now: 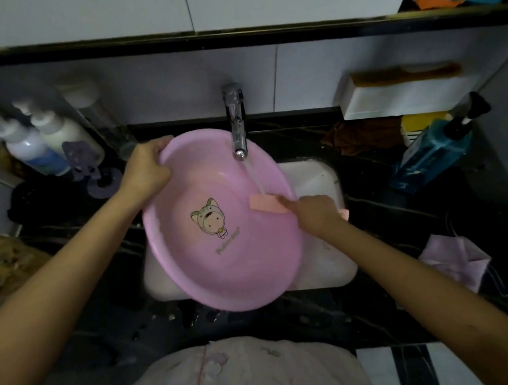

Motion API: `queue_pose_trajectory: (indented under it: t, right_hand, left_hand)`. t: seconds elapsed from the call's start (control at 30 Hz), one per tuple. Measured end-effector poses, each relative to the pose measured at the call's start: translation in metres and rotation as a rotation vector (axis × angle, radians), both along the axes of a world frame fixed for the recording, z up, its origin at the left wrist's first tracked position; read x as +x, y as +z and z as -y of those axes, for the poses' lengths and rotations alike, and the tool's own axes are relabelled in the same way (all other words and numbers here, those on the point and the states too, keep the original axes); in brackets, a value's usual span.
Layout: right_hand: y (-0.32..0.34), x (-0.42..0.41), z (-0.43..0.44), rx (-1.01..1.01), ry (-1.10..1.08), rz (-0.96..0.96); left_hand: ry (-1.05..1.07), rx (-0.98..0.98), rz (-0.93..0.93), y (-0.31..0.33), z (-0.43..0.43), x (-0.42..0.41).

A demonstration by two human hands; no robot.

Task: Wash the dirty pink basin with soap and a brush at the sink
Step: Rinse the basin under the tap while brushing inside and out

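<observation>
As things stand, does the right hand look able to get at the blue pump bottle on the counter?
Probably yes: the blue pump bottle stands off to the side of the right hand, with only dark counter between them. But that hand grips the pink brush, so it is not free.

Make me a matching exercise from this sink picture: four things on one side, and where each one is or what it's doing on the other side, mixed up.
Column one:
1. left hand
2. right hand
3. tap
4. blue pump bottle

Column two:
A. on the counter, right of the sink
B. grips the rim of the pink basin
C. runs water onto the pink pad
D. holds the pink pad over the pink basin

Pairs: 1-B, 2-D, 3-C, 4-A
</observation>
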State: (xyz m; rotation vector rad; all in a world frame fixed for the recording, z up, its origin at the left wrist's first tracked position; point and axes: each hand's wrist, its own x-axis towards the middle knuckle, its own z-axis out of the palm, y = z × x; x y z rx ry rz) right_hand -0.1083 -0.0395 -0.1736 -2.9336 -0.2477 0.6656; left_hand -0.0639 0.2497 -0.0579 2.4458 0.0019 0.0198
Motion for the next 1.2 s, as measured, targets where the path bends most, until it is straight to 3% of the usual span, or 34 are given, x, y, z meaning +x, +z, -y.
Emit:
queue_pose_trajectory:
  t: [0.13,0.33,0.47,0.57,0.67,0.8,0.9,1.03,1.1,1.17,1.2]
  right_hand:
    - [-0.008,-0.03,-0.013,-0.005,0.135,-0.271]
    - [0.009,-0.058,-0.027,0.358,0.005,-0.67]
    - [0.015,-0.041,-0.017,0.343,0.062,-0.772]
    - [0.013,-0.01,-0.005,0.39,-0.112,-0.739]
    - [0.005,0.024,0.0,0.351,-0.41,-0.445]
    - [0.027,0.06,-0.008,0.261,-0.171,-0.149]
    - [0.035,0.064,-0.012,0.137,-0.035,-0.07]
    - [0.013,0.054,-0.004,0.167,-0.209,-0.334]
    - [-0.01,0.049,0.003,0.343,-0.32,-0.501]
    - [-0.027,0.041,0.006,0.453,-0.312,-0.718]
    - [-0.025,0.035,0.007,0.403,-0.25,-0.781]
  left_hand:
    - [0.036,-0.007,0.0,-0.007,-0.003,0.001]
    - [0.02,-0.018,0.012,-0.008,-0.006,0.0]
    - [-0.021,-0.044,-0.016,-0.005,-0.006,0.004]
    - [-0.059,-0.003,-0.081,0.006,0.0,0.014]
    - [-0.121,0.068,-0.199,0.016,0.01,0.027]
    - [-0.234,0.215,-0.38,0.026,0.02,0.051]
    - [-0.298,0.348,-0.447,0.031,0.029,0.058]
    - [-0.139,0.58,-0.42,0.039,0.029,0.035]
    - [-0.031,0.609,-0.435,0.039,0.022,0.006]
    - [0.009,0.627,-0.454,0.034,0.017,-0.026]
    - [0.014,0.63,-0.432,0.031,0.018,-0.038]
